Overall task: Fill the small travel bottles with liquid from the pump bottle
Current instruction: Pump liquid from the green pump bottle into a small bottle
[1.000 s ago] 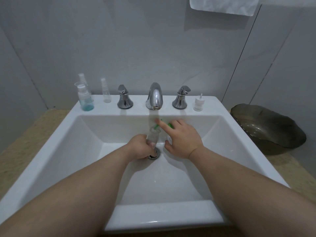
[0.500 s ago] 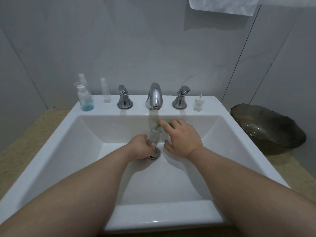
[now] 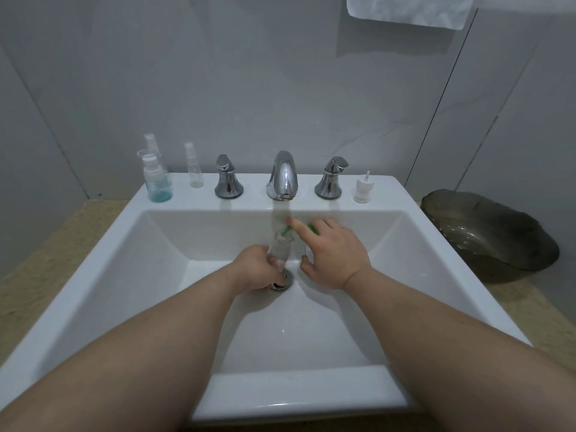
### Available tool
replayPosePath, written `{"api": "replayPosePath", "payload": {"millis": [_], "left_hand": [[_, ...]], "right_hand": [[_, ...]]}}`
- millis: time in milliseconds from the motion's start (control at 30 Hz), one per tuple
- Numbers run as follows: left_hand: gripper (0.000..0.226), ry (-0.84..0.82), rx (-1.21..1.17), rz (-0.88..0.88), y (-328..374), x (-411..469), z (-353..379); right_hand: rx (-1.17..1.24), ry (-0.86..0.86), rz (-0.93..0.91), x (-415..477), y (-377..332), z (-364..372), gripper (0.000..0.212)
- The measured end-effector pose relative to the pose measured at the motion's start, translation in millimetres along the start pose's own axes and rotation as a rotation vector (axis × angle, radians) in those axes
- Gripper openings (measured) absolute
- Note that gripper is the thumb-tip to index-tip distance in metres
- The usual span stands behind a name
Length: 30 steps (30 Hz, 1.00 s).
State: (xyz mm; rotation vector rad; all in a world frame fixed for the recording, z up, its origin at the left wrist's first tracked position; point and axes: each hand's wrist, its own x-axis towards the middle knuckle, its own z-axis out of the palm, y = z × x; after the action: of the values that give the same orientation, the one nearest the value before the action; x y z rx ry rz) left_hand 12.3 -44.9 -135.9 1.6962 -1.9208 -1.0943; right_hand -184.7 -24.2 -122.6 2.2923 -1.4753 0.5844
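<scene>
your left hand (image 3: 255,269) grips the small clear travel bottle (image 3: 279,250), mouth toward 12 o'clock; your right hand (image 3: 335,257) clasps the white pump bottle (image 3: 309,251), its green spout (image 3: 286,229) reaching that mouth from 2 o'clock.

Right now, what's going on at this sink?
A person is filling a small clear bottle over the sink. The left hand grips it just above the drain. The right hand holds the pump bottle beside it, with the index finger on the green pump head, whose nozzle points at the small bottle's mouth. On the back ledge stand a blue-liquid bottle, an empty spray bottle and a white pump top.
</scene>
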Motion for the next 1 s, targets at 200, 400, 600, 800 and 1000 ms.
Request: {"api": "replayPosePath", "payload": {"millis": [200,400,600,800,1000], "left_hand": [[0.021,-0.002,0.045,0.010,0.1,0.8,1.5],[0.018,-0.017,0.017,0.001,2.8,-2.2,-0.4],[0.021,-0.002,0.011,-0.014,2.1,-1.8,-0.3],[0.022,-0.006,-0.004,-0.009,2.2,-2.3,-0.7],[0.023,-0.018,-0.018,-0.002,4.3,-4.5,-1.4]], "right_hand": [[0.012,-0.052,0.007,0.5,0.5,0.7,0.083],[0.014,-0.010,-0.001,0.3,1.4,1.6,0.085],[-0.006,-0.018,-0.007,0.3,1.7,-0.4,0.095],[-0.002,-0.012,0.002,0.0,0.6,-0.9,0.093],[-0.004,-0.003,0.004,0.6,0.0,0.3,0.088]]}}
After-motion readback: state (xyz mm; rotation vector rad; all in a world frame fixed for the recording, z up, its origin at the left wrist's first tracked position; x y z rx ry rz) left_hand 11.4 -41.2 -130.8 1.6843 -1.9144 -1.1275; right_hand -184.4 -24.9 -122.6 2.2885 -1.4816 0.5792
